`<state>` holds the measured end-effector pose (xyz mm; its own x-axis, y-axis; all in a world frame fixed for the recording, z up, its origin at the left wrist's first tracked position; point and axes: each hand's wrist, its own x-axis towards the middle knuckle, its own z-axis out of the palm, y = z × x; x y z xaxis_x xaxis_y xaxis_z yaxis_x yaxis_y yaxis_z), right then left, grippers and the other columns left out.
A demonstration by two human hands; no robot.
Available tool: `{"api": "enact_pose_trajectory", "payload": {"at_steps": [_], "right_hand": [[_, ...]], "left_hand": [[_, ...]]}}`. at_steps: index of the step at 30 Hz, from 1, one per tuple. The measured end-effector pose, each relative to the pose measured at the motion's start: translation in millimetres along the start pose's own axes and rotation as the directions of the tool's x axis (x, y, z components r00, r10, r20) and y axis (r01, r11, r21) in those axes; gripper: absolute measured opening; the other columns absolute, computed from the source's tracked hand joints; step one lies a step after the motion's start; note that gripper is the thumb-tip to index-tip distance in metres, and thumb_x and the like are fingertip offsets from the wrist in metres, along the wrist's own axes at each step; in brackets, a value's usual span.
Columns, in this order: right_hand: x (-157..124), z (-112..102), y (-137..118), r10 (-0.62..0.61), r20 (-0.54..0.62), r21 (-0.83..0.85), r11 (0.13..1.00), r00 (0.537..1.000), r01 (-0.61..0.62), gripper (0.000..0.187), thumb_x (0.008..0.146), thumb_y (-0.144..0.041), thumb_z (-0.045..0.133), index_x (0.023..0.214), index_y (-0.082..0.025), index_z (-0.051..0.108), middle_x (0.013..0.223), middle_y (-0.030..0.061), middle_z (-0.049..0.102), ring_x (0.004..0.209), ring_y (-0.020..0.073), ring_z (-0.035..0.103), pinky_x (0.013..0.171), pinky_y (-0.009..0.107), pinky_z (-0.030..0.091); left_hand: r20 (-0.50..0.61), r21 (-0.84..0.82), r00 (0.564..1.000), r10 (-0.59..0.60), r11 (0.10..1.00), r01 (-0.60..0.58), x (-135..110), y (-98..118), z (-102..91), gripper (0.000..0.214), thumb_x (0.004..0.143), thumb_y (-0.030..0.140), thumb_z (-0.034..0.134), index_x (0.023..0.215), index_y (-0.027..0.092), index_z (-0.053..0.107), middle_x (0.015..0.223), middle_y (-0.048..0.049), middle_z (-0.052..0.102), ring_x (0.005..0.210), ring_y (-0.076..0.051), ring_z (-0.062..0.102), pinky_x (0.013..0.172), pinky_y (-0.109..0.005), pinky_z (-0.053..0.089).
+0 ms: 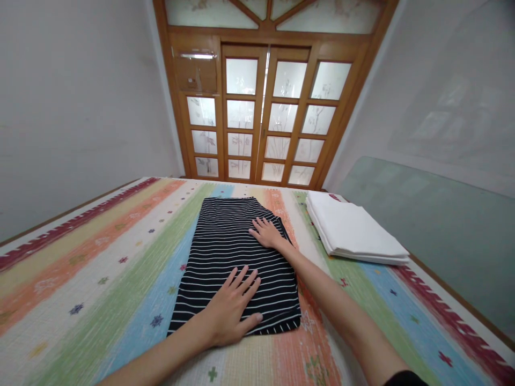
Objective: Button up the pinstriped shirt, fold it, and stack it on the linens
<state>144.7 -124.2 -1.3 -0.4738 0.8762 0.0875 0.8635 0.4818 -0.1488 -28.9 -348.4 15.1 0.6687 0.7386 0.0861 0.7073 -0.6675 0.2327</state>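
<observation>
A black garment with thin white stripes (225,241) lies folded into a rectangle on a striped, many-coloured mat (100,279). My left hand (233,308) rests flat on the near part of the garment, fingers spread, holding nothing. My right hand (266,232) lies flat on the garment's far right part, close to its right edge, fingers stretched out.
A stack of folded white cloth (354,230) sits on the mat to the right of the garment. A pale green panel (442,225) leans along the right wall. Wooden doors with frosted glass panes (261,118) stand beyond the mat's far edge.
</observation>
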Motion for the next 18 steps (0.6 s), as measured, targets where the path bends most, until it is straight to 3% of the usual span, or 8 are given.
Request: {"api": "enact_pose_trajectory", "payload": {"at_steps": [4,7,11,13,15,18], "right_hand": [[6,-2,15,0.080,-0.013,-0.040,0.996,0.997,-0.080,0.059,0.104,-0.046,0.028,0.150,-0.011,0.035,0.155,0.0155,0.027,0.144,0.0301,0.022,0.116,0.047,0.015],[8,-5,19,0.090,-0.026,-0.052,0.994,0.996,-0.091,0.058,0.103,-0.043,0.031,0.148,-0.007,0.037,0.154,0.0178,0.029,0.144,0.0313,0.022,0.116,0.047,0.015],[5,-9,15,0.079,-0.054,-0.066,0.994,0.995,-0.083,0.055,0.103,-0.042,0.035,0.146,-0.009,0.042,0.153,0.0176,0.031,0.144,0.0344,0.019,0.116,0.051,0.014],[0,-12,10,0.007,-0.086,-0.079,0.997,0.996,-0.013,0.052,0.103,-0.040,0.034,0.145,-0.010,0.043,0.154,0.0153,0.031,0.145,0.0333,0.016,0.117,0.050,0.013],[-8,-14,4,-0.141,-0.108,-0.082,0.988,0.984,0.132,0.052,0.104,-0.039,0.031,0.145,-0.011,0.044,0.155,0.0126,0.030,0.146,0.0303,0.014,0.118,0.046,0.012],[-22,-11,0,-0.323,-0.060,-0.043,0.946,0.944,0.321,0.055,0.104,-0.043,0.028,0.146,-0.010,0.043,0.154,0.0123,0.030,0.146,0.0269,0.016,0.119,0.041,0.014]], "left_hand": [[0.000,-0.032,1.000,0.022,0.999,-0.022,-3,4,-1.0,0.072,0.095,0.059,0.035,0.155,0.026,0.013,0.161,-0.0074,0.017,0.149,-0.032,0.007,0.118,-0.059,0.010],[0.017,-0.078,1.000,0.018,0.997,-0.017,-1,-3,-8.3,0.063,0.098,0.055,0.032,0.154,0.027,0.021,0.160,-0.0056,0.021,0.148,-0.028,0.012,0.119,-0.054,0.015],[-0.014,-0.076,0.980,-0.201,0.977,0.199,8,-37,-21.8,0.060,0.100,0.054,0.022,0.149,0.022,0.035,0.158,-0.0067,0.027,0.147,-0.026,0.020,0.118,-0.049,0.022],[-0.064,-0.019,0.952,-0.299,0.954,0.299,13,-63,-26.8,0.065,0.099,0.057,0.021,0.147,0.017,0.038,0.157,-0.0091,0.028,0.147,-0.029,0.019,0.118,-0.050,0.022],[-0.130,0.059,0.930,-0.342,0.934,0.352,18,-90,-29.0,0.067,0.098,0.058,0.022,0.145,0.014,0.041,0.157,-0.0112,0.029,0.147,-0.032,0.017,0.118,-0.053,0.019],[-0.153,0.099,0.908,-0.391,0.908,0.408,20,-126,-27.0,0.069,0.097,0.057,0.023,0.145,0.011,0.041,0.156,-0.0138,0.030,0.146,-0.034,0.019,0.117,-0.052,0.023]]}}
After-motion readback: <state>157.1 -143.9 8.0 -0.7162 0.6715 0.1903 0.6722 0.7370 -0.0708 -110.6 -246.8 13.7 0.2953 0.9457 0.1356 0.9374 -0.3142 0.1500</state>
